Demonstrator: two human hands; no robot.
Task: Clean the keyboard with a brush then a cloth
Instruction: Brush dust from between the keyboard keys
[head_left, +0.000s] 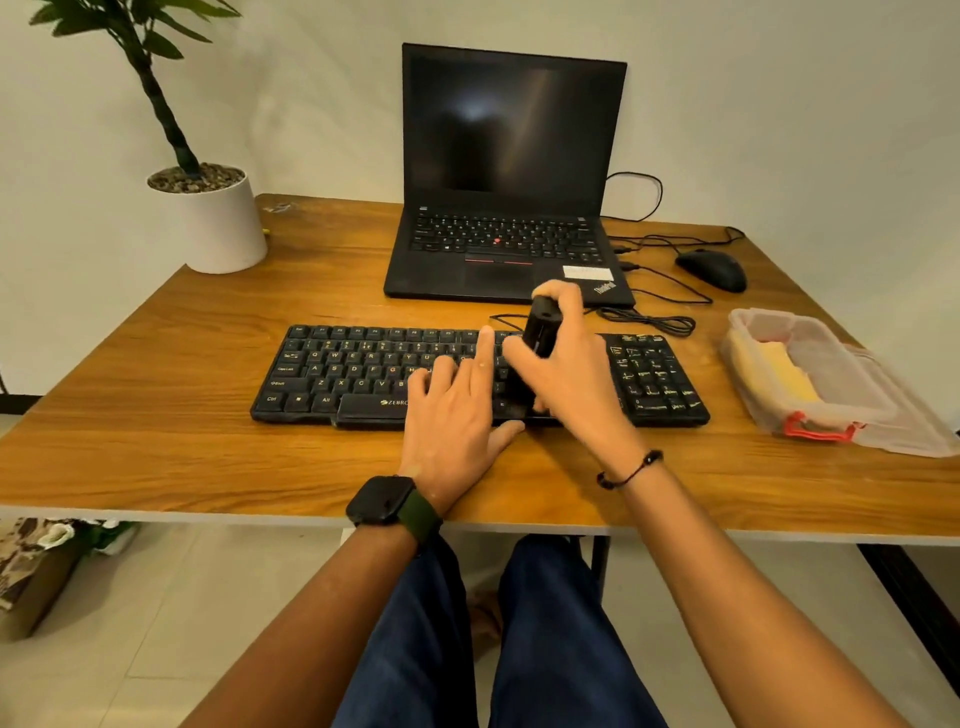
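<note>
A black keyboard (363, 374) lies across the middle of the wooden table (182, 457). My right hand (571, 374) grips a black brush (537, 332) upright over the keyboard's right-centre keys, its bristle end down on the keys near the front edge. My left hand (457, 410) lies flat on the keyboard beside the brush, fingers spread, index finger stretched toward the upper rows. A yellow cloth (779, 371) sits folded inside a clear plastic box at the right.
An open black laptop (509, 208) stands behind the keyboard. A black mouse (714, 270) and loose cables (649, 319) lie at the back right. The clear plastic box (852, 415) with a red latch sits at the right edge. A white plant pot (223, 228) stands back left.
</note>
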